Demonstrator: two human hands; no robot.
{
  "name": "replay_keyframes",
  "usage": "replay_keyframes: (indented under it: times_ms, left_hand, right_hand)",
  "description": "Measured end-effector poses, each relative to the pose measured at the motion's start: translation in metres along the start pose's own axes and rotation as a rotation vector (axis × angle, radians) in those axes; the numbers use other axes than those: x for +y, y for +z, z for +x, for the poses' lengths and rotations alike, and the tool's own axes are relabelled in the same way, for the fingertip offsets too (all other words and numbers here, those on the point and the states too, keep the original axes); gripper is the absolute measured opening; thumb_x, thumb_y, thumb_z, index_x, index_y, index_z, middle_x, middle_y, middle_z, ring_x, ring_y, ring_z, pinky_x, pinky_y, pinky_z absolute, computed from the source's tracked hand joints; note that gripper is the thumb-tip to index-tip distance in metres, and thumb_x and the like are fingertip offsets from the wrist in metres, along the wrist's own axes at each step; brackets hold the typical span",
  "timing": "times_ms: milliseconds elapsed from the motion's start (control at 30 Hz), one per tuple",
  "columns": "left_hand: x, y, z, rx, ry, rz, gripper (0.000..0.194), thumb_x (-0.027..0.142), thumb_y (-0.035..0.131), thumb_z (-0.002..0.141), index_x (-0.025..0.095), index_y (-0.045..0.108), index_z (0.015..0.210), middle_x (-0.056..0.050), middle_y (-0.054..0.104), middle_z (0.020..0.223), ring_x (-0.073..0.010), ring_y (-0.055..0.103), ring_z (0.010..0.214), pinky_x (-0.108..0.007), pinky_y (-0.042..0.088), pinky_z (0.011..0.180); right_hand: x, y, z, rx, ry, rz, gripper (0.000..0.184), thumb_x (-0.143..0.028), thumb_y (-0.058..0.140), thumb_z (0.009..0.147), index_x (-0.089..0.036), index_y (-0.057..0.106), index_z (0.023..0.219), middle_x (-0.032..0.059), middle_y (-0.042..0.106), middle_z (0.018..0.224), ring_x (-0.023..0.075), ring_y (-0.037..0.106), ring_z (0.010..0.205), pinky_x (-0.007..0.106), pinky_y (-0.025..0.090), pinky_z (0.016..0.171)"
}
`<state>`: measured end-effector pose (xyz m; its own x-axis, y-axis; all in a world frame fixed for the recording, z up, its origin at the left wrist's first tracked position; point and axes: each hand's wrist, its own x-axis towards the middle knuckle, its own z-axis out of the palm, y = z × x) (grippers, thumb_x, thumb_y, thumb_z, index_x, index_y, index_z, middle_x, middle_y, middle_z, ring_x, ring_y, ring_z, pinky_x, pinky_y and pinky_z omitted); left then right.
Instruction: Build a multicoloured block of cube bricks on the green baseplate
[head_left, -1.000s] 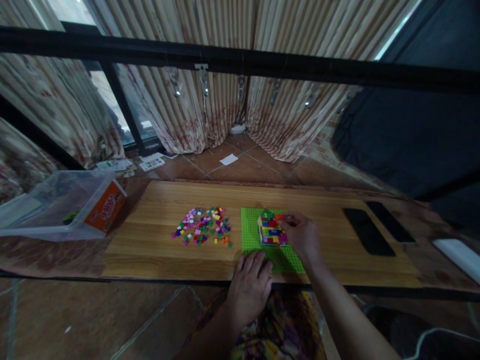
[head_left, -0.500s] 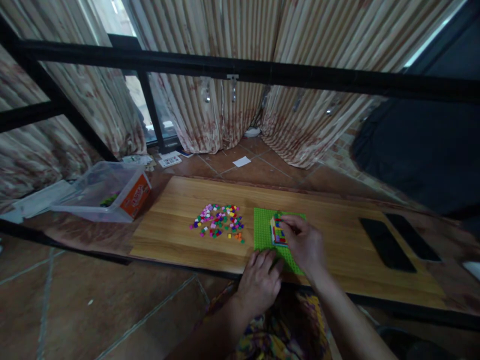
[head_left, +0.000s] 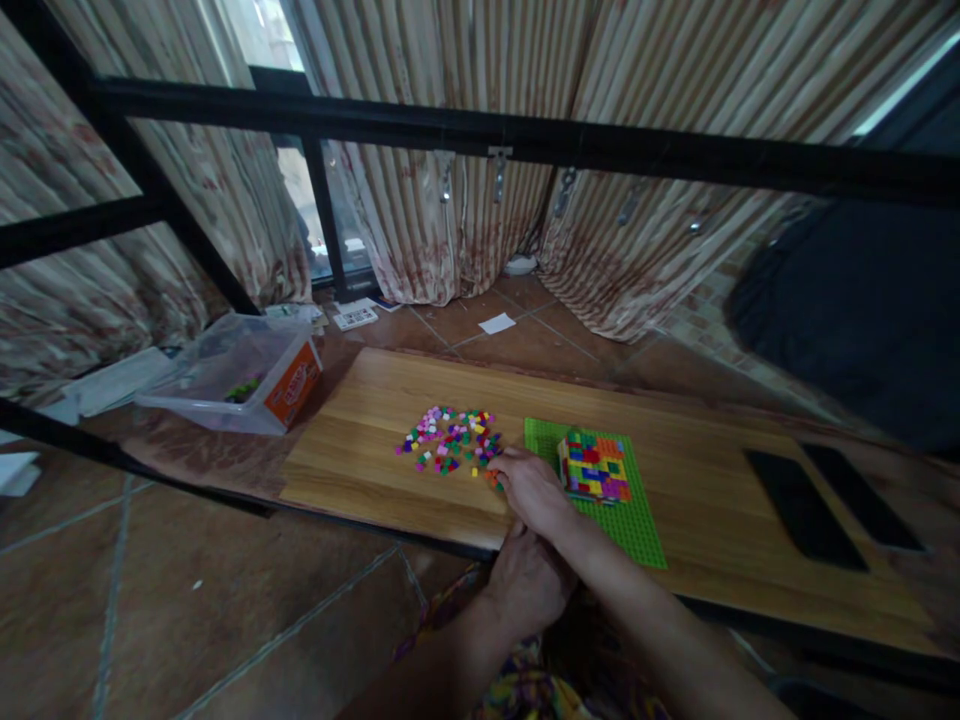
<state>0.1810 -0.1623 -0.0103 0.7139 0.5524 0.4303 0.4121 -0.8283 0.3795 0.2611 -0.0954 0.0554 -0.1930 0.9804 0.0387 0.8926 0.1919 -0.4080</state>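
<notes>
My right hand reaches across to the near right side of a spread of small coloured toy bricks. Its fingertips are drawn together at a few orange bricks; whatever they may pinch is too small to make out. Beneath the right wrist, my left hand rests at the table's front edge, its fingers mostly hidden. Right of my hands lies a green studded baseplate. On it sits a low block built of many-coloured bricks.
The wooden tabletop carries two black flat slabs at the right. A clear plastic box with an orange label and some green pieces stands at the left. A dark metal bar crosses in front of the curtains.
My right hand has moved left from the brick block to the loose bricks, uncovering the block. My left hand is now partly under the right wrist. The view has shifted slightly.
</notes>
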Motion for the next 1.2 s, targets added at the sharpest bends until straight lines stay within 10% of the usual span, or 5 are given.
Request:
replay_keyframes:
  times_ms: [200,367,700,1200]
  left_hand:
    - [0.0,0.0,-0.001,-0.018,-0.022,-0.012,0.036,0.028,0.048,0.089,0.019,0.06,0.123,-0.008,0.068,0.118,-0.0248,0.058,0.114,-0.044,0.041,0.104]
    - [0.0,-0.005,-0.001,0.011,0.01,0.06,0.032,0.027,0.05,0.089,0.021,0.062,0.118,-0.009,0.065,0.12,-0.0256,0.055,0.117,-0.048,0.039,0.105]
    - [0.002,-0.01,0.0,0.006,-0.022,0.084,0.035,0.029,0.048,0.091,0.023,0.056,0.125,-0.008,0.055,0.132,-0.0258,0.05,0.123,-0.048,0.039,0.105]
    - [0.001,-0.01,0.0,-0.01,-0.032,0.063,0.036,0.028,0.047,0.091,0.024,0.055,0.127,-0.007,0.055,0.133,-0.0252,0.048,0.124,-0.048,0.036,0.107]
  right_hand:
    - [-0.001,0.001,-0.005,0.043,0.062,-0.002,0.022,-0.01,0.05,0.088,-0.018,0.067,0.078,0.0051,0.066,0.082,0.0165,0.06,0.082,0.024,0.042,0.074]
    - [0.005,-0.019,-0.036,0.321,0.178,0.261,0.02,-0.018,0.049,0.088,-0.021,0.068,0.087,0.0034,0.071,0.085,0.0165,0.065,0.076,0.026,0.047,0.072]
    - [0.072,-0.046,-0.081,0.685,0.553,0.451,0.029,-0.043,0.061,0.078,-0.018,0.073,0.085,0.0083,0.074,0.086,0.022,0.067,0.074,0.032,0.05,0.069]
    - [0.087,-0.041,-0.072,0.69,0.532,0.486,0.033,-0.05,0.065,0.073,-0.019,0.076,0.077,0.0073,0.074,0.084,0.0194,0.063,0.071,0.033,0.048,0.069]
